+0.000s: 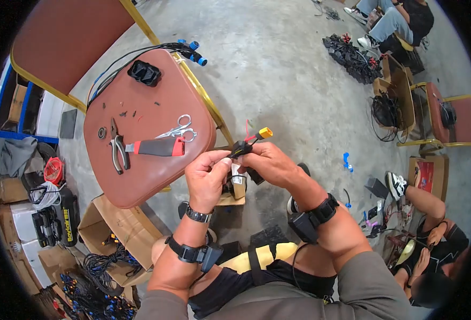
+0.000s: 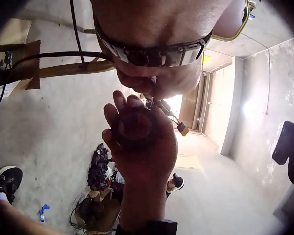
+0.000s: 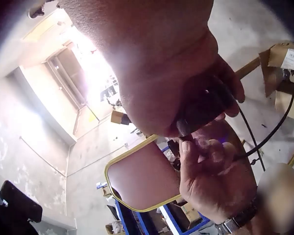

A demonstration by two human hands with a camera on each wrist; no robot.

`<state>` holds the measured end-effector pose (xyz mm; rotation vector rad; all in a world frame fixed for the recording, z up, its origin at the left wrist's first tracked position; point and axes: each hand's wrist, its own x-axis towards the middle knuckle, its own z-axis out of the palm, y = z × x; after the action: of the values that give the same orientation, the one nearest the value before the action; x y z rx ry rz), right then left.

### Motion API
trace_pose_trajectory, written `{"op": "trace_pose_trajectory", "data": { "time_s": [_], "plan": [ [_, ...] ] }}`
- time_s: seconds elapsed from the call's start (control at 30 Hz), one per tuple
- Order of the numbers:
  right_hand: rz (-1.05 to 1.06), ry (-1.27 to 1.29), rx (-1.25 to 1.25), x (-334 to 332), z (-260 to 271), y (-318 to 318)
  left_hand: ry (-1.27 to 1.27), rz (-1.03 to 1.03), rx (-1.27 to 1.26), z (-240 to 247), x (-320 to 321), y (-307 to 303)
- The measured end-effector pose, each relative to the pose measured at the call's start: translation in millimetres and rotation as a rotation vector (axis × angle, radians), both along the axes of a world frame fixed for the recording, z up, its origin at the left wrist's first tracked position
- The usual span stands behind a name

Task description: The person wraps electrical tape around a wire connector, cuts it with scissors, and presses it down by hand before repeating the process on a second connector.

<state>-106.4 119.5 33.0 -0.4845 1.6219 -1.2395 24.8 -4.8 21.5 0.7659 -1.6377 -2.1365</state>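
Observation:
My left hand and right hand meet in front of the chair seat, thumbs and fingertips together at a short wire lead with a black-covered body. A yellow plug on red and black wires sticks out beyond the right fingers; it shows in the left wrist view as well, as a yellow plug. Both hands pinch the black part. The curled right fingers also hold a dark round thing against the palm, ring-like in the left wrist view; I cannot tell its kind.
On the brown chair seat lie pliers, a red-and-grey utility knife, scissors, a small black ring and a black holder. A cardboard box with cables stands lower left. Other people sit at the right.

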Motion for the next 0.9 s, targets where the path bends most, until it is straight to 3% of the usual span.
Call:
{"op": "trace_pose_trajectory", "data": {
  "time_s": [0.13, 0.2, 0.47, 0.53, 0.6, 0.67, 0.77, 0.83, 0.9],
  "plan": [
    [-0.076, -0.088, 0.020, 4.6, 6.9, -0.4, -0.003, 0.135, -0.033, 6.7, -4.2, 5.6],
    [-0.095, -0.235, -0.110, 6.1, -3.3, -1.3, 0.046, 0.143, -0.037, 4.4, -5.8, 6.0],
    [-0.114, -0.204, -0.177, 8.8, 3.0, 3.7, 0.062, 0.074, -0.447, -13.2, -0.4, 1.4],
    [-0.062, -0.097, -0.165, 5.7, 7.1, 5.2, 0.051, 0.066, -0.567, -10.8, -0.9, 1.9],
    [-0.016, -0.017, -0.224, 5.5, -11.6, 4.1, 0.044, 0.093, -0.558, -12.3, -2.3, 2.6],
    [0.007, 0.037, -0.110, 8.0, -1.9, 4.2, 0.000, 0.067, -0.483, -15.2, -2.6, 4.2],
    [-0.009, 0.106, -0.160, 4.7, 2.3, 13.2, -0.036, 0.033, -0.419, -28.1, -0.5, 8.3],
    [0.132, 0.216, -0.035, 1.3, 13.1, 11.1, -0.064, -0.023, -0.196, -22.7, 2.7, 3.2],
    [0.144, 0.257, -0.076, 3.2, 12.5, 11.0, -0.080, -0.043, -0.209, -11.7, 0.8, 1.8]
  ]
}}
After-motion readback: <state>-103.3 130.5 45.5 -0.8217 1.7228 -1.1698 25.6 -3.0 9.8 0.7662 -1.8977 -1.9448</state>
